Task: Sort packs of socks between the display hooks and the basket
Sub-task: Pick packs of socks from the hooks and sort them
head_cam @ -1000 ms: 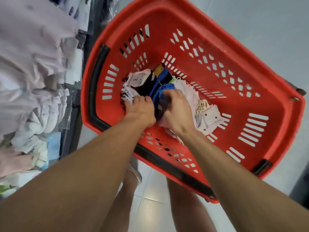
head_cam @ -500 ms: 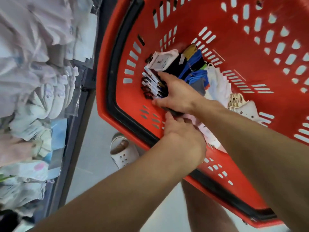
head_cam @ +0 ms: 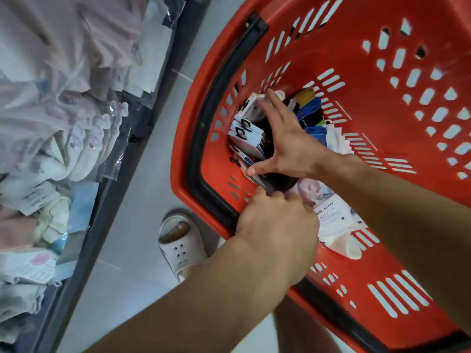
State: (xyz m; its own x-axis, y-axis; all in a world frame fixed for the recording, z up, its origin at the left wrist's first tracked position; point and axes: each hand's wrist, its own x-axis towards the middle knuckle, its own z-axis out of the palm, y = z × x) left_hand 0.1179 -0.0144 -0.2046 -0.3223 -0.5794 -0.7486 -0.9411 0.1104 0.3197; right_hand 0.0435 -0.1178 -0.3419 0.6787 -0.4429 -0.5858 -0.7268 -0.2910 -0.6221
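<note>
Right hand (head_cam: pixel 288 146) has spread flat over carded sock packs (head_cam: pixel 244 135), apparently bracing them while left hand (head_cam: pixel 277 225) pinches dark pack (head_cam: pixel 283 180).

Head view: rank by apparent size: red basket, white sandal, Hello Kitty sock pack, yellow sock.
1. red basket
2-3. white sandal and Hello Kitty sock pack: look alike, pack partly covered, so unranked
4. yellow sock, partly buried

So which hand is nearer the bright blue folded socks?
Right. The right hand is beside the blue socks; the left hand is farther, at the red plastic basket's rim.
</note>
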